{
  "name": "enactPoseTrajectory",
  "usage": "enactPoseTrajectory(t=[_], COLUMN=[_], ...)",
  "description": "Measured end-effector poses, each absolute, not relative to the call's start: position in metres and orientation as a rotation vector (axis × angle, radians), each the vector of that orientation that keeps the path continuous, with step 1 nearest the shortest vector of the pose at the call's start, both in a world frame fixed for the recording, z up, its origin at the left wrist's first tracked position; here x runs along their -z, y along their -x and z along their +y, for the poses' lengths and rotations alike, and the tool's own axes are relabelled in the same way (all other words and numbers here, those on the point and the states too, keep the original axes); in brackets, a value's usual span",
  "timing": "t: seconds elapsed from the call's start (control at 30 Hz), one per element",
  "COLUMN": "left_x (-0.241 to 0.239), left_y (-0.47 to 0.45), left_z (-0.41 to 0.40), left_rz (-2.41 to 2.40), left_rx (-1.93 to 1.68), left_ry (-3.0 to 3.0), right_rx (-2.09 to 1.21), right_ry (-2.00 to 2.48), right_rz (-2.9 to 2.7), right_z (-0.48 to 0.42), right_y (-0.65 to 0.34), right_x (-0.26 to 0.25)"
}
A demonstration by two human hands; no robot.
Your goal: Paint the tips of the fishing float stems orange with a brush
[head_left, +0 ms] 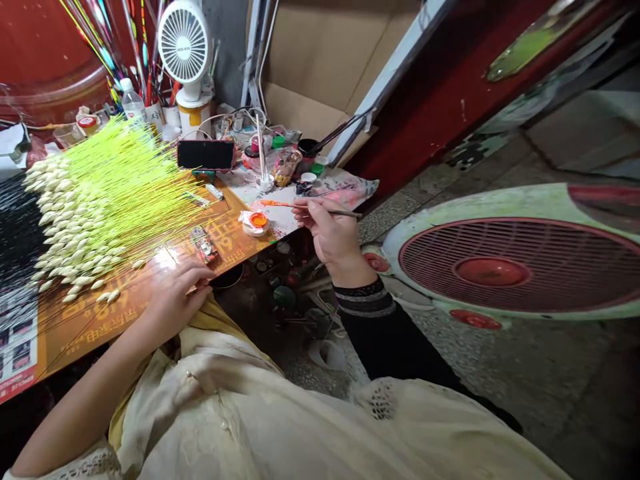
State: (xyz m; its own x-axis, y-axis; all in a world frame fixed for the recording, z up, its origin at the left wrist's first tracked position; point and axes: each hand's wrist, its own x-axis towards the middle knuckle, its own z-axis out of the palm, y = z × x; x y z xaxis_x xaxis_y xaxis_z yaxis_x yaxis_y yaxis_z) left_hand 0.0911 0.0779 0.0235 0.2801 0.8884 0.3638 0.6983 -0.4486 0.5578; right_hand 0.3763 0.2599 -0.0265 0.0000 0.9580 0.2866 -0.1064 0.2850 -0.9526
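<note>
My right hand (333,233) is closed around a thin paintbrush (340,213). Its bristles carry orange paint and point left, above the paper at the table's corner. Just below the brush tip stands a small pot of orange paint (257,221) with a white rim. My left hand (177,293) rests at the table's front edge, fingers curled together. What it holds, if anything, is hidden. Beyond that hand lie many pale, pod-shaped float bodies (75,220) on thin bright yellow stems (135,173). A small dark, paint-smeared block (204,245) sits near my left fingertips.
A phone (205,155) leans upright behind the paint pot. Further back are a small white fan (184,47), a plastic bottle (132,103) and paint jars (285,165). A large floor fan (493,270) stands to the right. Cluttered containers lie below the table edge.
</note>
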Motion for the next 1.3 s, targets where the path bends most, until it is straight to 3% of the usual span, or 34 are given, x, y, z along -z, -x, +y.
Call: enactPoseTrajectory(t=[0.37,0.9,1.13,1.3], left_x=[0.000,0.020,0.007,0.007], left_y=[-0.033,-0.035,-0.032,-0.020], left_z=[-0.017,-0.026,-0.050,-0.101], left_rz=[1.719,1.777,1.902,2.120], left_rx=[-1.003,-1.100,-1.225,-1.413], left_ry=[-1.914,-1.768,-1.632,-1.409], right_rx=[-0.917,-0.968,-1.063,-1.343], right_ry=[0.845,0.882,0.829,0.639], right_rz=[-1.274,-1.243,-1.372,-1.481], right_z=[0.256,0.250,0.219,0.171], right_y=[-0.371,-0.375,-0.317,-0.239], right_x=[-0.001,0.006,-0.011,-0.020])
